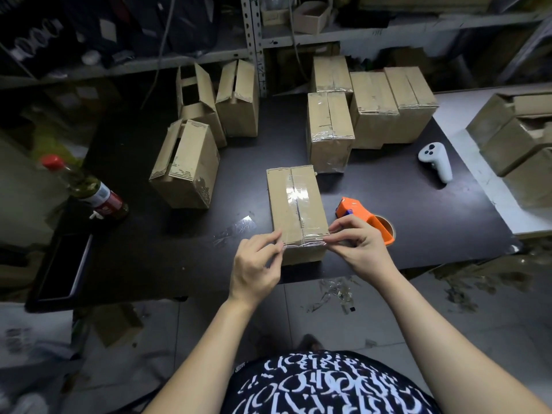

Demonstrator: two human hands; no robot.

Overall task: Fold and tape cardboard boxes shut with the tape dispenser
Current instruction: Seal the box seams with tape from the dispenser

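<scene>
Left grip (257,261): thumb and forefinger pinch the left end of a clear tape strip (303,244). Right grip (358,243): pinches the right end, other fingers curled. The strip stretches across the near top edge of the closed cardboard box (294,204), which stands on the table (403,222). Tape dispenser (363,218): on the table at the box's 3 o'clock, just beyond the right grip. Taped boxes (373,109): 1 o'clock. Open-flapped boxes (191,162): 10 to 11 o'clock.

A closed cardboard box (294,201), its seam taped, is seen mid-frame; an orange tape dispenser (363,218) is laid just right.
</scene>
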